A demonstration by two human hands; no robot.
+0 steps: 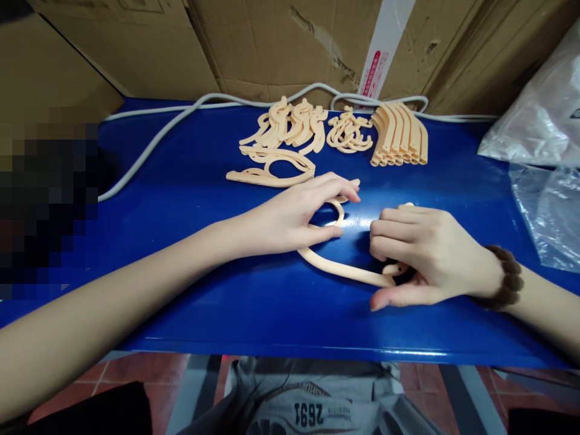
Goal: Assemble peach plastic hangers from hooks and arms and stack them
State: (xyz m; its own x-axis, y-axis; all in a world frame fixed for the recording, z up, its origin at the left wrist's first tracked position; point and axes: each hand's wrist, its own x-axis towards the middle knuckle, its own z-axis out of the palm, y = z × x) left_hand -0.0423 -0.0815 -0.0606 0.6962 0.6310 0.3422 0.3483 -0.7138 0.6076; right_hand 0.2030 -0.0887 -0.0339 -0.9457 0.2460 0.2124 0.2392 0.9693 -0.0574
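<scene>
A beige plastic clothes hanger (pixel 344 270), with a curved arm and a hook, lies on the blue table between my hands. My left hand (pixel 299 211) rests over its left part, fingers stretched and thumb apart; the rounded hook (pixel 339 212) shows in the gap. Over the right end is my right hand (pixel 419 251), its fingers curled and thumb sticking out. Inside that curl a holed beige hanger piece (pixel 399 269) shows partly, and a beige tip pokes out behind the knuckles. My palms hide the rest. Just beyond my left hand lies another hanger (pixel 272 178).
At the back of the blue table (pixel 181 302) are a pile of curved hanger parts (pixel 281 124), a heap of hooks (pixel 348 133) and stacked hanger arms (pixel 401 136). A white cable (pixel 167 136) runs behind them, before cardboard boxes (pixel 281 48). Clear plastic bags (pixel 539 109) lie right.
</scene>
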